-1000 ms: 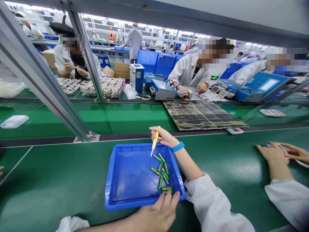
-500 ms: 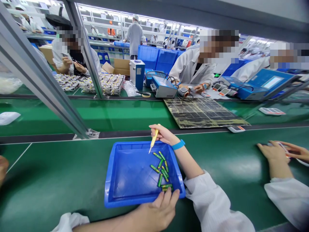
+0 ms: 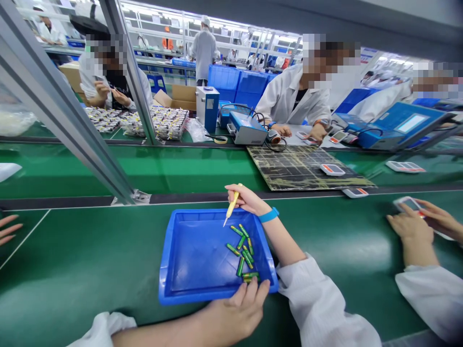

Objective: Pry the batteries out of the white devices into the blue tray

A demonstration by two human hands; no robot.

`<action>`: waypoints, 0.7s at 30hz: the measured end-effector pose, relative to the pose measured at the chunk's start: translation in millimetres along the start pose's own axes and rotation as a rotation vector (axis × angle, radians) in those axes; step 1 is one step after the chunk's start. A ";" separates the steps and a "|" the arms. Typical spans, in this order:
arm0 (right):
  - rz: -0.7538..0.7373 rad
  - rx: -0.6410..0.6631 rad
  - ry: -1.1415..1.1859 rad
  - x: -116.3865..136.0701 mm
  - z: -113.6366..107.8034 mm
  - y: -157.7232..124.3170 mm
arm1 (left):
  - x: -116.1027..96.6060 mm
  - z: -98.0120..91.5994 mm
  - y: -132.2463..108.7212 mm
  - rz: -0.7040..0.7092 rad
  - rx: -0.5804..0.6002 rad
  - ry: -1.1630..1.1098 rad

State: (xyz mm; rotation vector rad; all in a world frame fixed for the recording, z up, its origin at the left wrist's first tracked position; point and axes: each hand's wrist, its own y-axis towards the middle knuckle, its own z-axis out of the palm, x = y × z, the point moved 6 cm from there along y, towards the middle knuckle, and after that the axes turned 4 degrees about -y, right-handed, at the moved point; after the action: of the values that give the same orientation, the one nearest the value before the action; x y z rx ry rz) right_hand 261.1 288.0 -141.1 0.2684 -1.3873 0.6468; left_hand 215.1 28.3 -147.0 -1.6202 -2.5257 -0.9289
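A shallow blue plastic tray (image 3: 195, 295) rests on the green work surface in front of me. Several green batteries (image 3: 240, 242) lie loose along its right side. My left hand (image 3: 238, 313) is closed over the near right rim of the tray, its fingertips hooked inside beside the nearest batteries. At the far right rim, my right hand (image 3: 249, 200), with a blue band at the wrist, grips a yellow-handled screwdriver (image 3: 232, 207). Its thin tip points down over the tray, apart from the batteries.
Another person's hands (image 3: 412, 231) hold a white device at right; a hand (image 3: 9, 230) shows at the left edge. Beyond the belt's edge lies a dark patterned board (image 3: 300, 168) bearing a white-and-orange device (image 3: 332, 169). A metal post (image 3: 83, 130) slants across the left.
A white-and-orange device now lies on the patterned board. The hand at the left edge has spread its fingers. The device in the right-hand person's hands is tilted up more. My hands hold the same pose.
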 end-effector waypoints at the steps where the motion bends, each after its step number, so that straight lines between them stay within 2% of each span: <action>1: -0.002 -0.001 -0.001 1.1 0.6 -0.4 | -0.3 0.2 -0.2 0.001 0.000 0.000; 21: -0.004 0.003 -0.004 5.7 2.7 -3.3 | 0.5 -1.0 3.1 -0.014 -0.019 -0.010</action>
State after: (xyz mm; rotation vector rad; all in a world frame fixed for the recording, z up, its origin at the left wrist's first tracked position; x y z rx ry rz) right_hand 261.0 285.4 -134.5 0.2757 -1.3897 0.6454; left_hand 217.2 29.1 -144.5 -1.6176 -2.5459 -0.9518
